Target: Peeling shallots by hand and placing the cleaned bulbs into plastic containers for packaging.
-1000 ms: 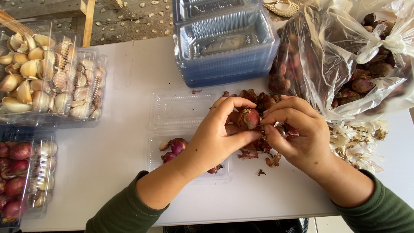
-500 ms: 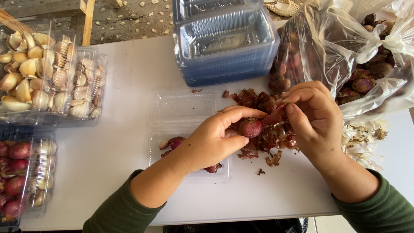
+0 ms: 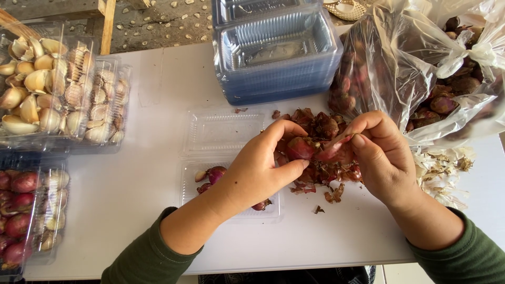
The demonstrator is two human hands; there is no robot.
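Right hand (image 3: 384, 158) is now pinching and pulling skin off the shallot (image 3: 300, 148) that the left hand (image 3: 260, 168) is gripping; both are working beside the open clamshell tray (image 3: 223, 131), with bare table (image 3: 131, 210) to the left.

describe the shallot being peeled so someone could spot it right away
Start at the white table, then the pile of reddish skins mid-table. The shallot sits just above it, pinched in the left hand; the right hand pulls its skin. It alone is held.
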